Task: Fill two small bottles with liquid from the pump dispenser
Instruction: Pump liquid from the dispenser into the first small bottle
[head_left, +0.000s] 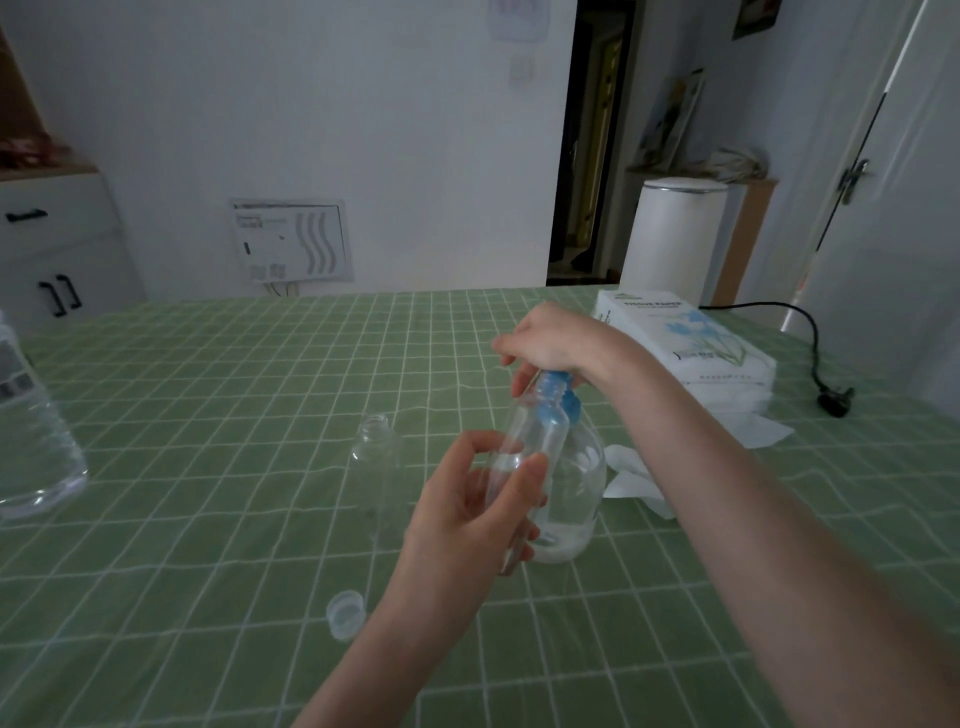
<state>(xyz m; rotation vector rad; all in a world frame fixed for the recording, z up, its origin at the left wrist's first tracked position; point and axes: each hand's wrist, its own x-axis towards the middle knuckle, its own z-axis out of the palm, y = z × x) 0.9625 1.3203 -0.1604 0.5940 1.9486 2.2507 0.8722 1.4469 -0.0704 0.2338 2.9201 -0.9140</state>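
On the checked table (208, 519), right of an open second bottle (376, 452), the left hand (467, 514) pinches a tilted small bottle (530, 436) against the nozzle of the pump dispenser (576, 493) while the right hand (550, 343) curls over its head; a hard press could squirt liquid past the narrow mouth.

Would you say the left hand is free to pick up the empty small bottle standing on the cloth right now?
Probably not yet: the left hand grips the other small bottle at the pump dispenser. The standing bottle is close by, with only bare tablecloth between.
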